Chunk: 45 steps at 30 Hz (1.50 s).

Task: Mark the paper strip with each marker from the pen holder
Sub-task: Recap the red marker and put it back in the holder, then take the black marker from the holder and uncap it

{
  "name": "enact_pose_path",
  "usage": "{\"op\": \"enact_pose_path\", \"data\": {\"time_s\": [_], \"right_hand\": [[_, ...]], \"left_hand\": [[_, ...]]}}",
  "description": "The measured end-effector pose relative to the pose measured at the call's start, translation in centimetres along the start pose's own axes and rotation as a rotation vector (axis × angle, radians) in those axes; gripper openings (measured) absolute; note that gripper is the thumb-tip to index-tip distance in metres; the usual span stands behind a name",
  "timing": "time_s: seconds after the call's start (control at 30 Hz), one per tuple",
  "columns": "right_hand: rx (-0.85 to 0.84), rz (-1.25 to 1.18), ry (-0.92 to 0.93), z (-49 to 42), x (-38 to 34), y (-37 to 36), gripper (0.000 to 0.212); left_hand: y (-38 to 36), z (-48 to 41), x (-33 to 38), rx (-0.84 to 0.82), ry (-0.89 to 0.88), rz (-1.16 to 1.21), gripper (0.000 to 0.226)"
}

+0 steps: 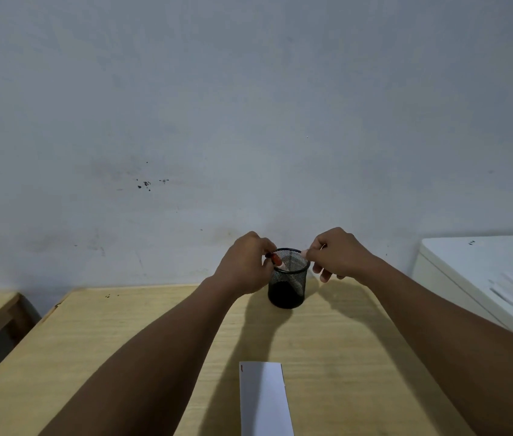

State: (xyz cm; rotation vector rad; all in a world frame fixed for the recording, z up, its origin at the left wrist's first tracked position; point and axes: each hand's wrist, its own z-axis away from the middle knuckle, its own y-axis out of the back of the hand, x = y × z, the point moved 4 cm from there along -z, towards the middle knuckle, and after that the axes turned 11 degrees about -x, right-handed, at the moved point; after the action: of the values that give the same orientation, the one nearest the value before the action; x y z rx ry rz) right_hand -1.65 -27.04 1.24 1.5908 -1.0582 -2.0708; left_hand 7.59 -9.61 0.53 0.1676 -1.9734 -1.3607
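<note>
Paper strip [264, 399] lies at six o'clock on the table [123, 341], one red mark at its corner. Beyond, at twelve, the pen holder [287, 280]: left hand [245, 262] pinches a red marker [277, 261] at the rim, right hand [337, 254] pinches another. Lift straight, steadying the holder.

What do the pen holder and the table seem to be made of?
The pen holder looks like black metal wire mesh: its wall is a see-through grid under a solid rim. The table looks like pale wood or a wood-look laminate, matte, with fine grain lines.
</note>
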Motion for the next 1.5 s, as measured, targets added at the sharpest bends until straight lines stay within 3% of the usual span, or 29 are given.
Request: {"op": "enact_pose_path", "data": {"time_s": [0.17,0.4,0.6,0.77,0.87,1.0,1.13,1.27,1.5], "right_hand": [[-0.007,0.011,0.05,0.0,0.0,-0.4,0.017],[-0.014,0.021,0.088,1.1,-1.4,0.1,0.017],[-0.014,-0.008,0.096,2.3,-2.7,0.5,0.018],[-0.099,-0.25,0.066,3.3,-4.8,-0.4,0.022],[-0.241,-0.546,0.004,4.2,-6.3,-3.1,0.041],[-0.307,-0.925,-0.053,5.1,-7.9,-7.7,0.052],[-0.244,-1.236,-0.095,5.6,-8.5,-11.2,0.039],[-0.158,-1.271,-0.072,6.2,-8.1,-12.6,0.022],[-0.168,-1.102,0.014,7.4,-7.1,-13.5,0.017]], "left_hand": [[-0.2,-0.2,-0.3,0.012,-0.006,-0.093,0.018],[-0.1,-0.5,-0.7,0.061,0.053,-0.052,0.016],[2.9,0.4,0.3,0.272,0.0,0.058,0.012],[7.3,2.1,1.3,0.455,0.026,0.247,0.019],[9.0,4.0,0.7,0.528,0.069,0.414,0.014],[8.9,7.3,-1.8,0.475,0.135,0.733,0.014],[7.4,11.1,-4.8,0.399,0.149,0.997,0.018],[4.5,14.3,-6.0,0.309,0.209,1.08,0.017],[0.8,16.3,-6.4,0.196,0.229,1.123,0.015]]}}
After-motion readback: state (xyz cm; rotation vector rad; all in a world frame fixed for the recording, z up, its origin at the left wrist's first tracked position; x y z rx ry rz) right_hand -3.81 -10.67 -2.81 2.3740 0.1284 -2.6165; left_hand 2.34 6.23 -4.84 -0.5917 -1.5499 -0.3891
